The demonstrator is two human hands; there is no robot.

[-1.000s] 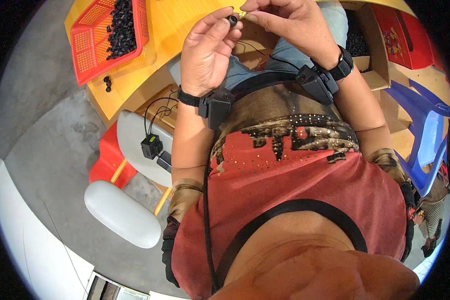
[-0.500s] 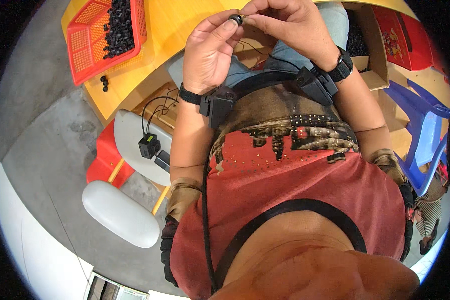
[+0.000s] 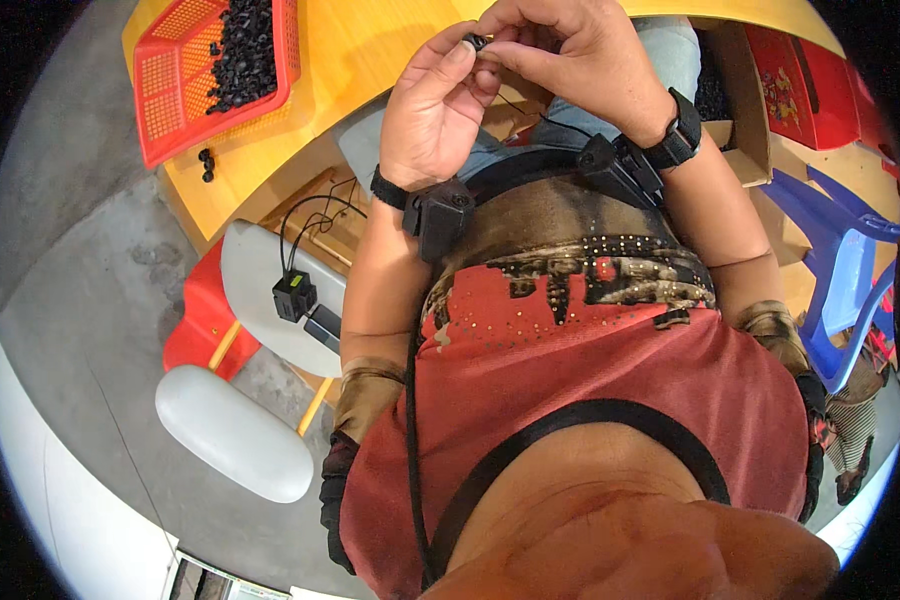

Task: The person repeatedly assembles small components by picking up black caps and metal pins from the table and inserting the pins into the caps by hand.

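Top middle of the frame, both hands meet: left hand (image 3: 432, 110) and right hand (image 3: 570, 55) pinch one tiny black part (image 3: 473, 42) together. Red basket (image 3: 185, 95) of black pieces (image 3: 240, 50) sits upper left.

Brown cardboard box (image 3: 745, 95), perhaps open, at table's right.

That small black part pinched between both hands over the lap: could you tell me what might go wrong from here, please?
1. The small black part is gripped only by the fingers of the left hand and right hand, above the lap rather than the yellow table; a slip could drop it to the floor.
2. Loose black pieces lie near the table edge beside the red basket and might roll off.
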